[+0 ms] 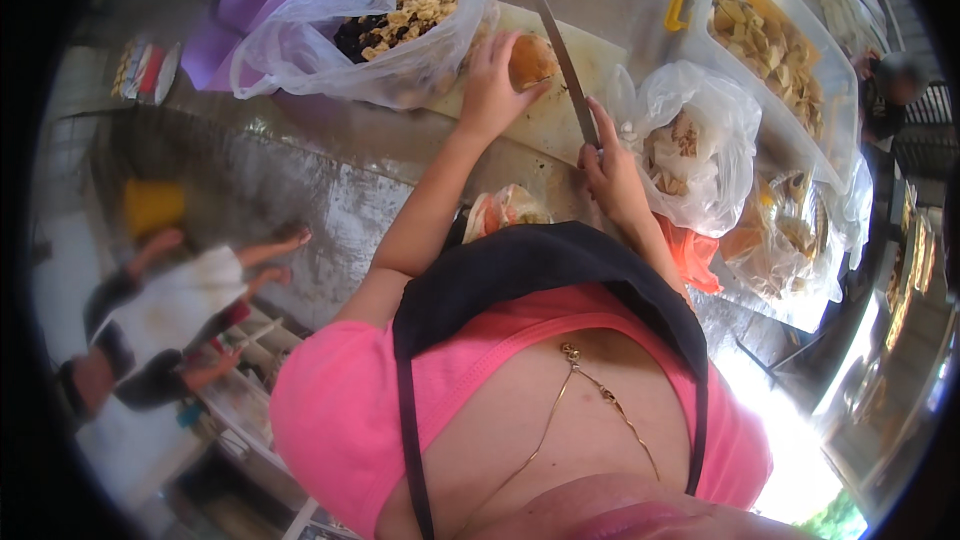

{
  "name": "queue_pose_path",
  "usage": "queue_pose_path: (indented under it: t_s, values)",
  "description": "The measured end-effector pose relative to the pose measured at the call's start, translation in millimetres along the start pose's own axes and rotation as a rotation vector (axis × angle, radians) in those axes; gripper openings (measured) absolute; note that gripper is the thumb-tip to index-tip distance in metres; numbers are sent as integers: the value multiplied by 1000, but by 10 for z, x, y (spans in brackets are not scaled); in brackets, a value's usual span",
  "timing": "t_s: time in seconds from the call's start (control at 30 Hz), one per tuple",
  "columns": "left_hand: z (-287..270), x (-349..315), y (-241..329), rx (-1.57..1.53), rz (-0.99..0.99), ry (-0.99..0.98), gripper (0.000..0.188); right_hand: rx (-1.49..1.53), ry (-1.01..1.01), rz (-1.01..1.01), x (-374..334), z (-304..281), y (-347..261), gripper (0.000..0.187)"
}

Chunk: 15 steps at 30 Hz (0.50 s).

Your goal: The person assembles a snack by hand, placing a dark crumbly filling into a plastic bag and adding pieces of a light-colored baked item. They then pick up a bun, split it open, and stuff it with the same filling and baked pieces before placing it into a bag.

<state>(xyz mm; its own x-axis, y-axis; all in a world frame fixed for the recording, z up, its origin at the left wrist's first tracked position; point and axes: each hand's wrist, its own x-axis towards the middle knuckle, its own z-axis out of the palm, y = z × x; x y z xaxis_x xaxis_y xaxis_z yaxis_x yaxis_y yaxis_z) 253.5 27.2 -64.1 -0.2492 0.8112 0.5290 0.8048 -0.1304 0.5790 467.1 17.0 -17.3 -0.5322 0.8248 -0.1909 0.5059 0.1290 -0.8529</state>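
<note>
My left hand (492, 80) presses down on a round golden-brown bun (531, 59) lying on a pale cutting board (545, 115). My right hand (610, 172) grips the handle of a long knife (555, 40), whose blade runs up past the right side of the bun. The blade sits beside the bun, close to my left fingers. Whether it touches the bun is unclear.
A clear bag of mixed light and dark pieces (385, 25) lies left of the board. Another clear bag (695, 145) and a plastic tub of fried pieces (770, 45) stand at the right. A person crouches on the floor (165, 305) at the left. An orange bag (690, 255) sits near my waist.
</note>
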Motion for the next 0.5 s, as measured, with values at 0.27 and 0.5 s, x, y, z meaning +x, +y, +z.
queue_pose_path:
  t_s: [0.27,0.5]
  values:
    - [31,163,47,-62,-48,-145,50,-22,100,-34,6,-19,70,61]
    - [158,-20,21,-10,-41,-66,52,-39,238,-218,104,-34,137,65]
